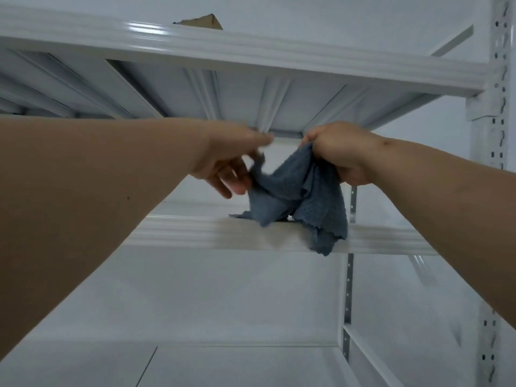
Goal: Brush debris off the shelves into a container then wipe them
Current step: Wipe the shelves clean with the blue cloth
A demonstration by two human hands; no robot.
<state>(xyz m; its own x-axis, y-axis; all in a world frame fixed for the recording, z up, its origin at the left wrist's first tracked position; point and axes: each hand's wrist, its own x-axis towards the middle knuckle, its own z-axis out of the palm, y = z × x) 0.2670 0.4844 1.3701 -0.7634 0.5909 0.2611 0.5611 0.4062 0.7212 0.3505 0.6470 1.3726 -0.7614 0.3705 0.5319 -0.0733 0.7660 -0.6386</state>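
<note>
A blue-grey cloth (301, 202) hangs between my two hands in front of a white metal shelving unit. My right hand (343, 152) grips the cloth's top edge in a fist. My left hand (231, 160) is blurred; its fingers reach into the cloth's left side, and I cannot tell whether they pinch it. The cloth's lower corners droop onto the front rail of the middle shelf (212, 233). The upper shelf (251, 54) is seen from below, just above both hands.
A brown cardboard corner (205, 22) sticks up from the top of the upper shelf. A perforated white upright (499, 107) runs down the right side. A lower shelf surface (223, 367) lies at the bottom, with white wall behind.
</note>
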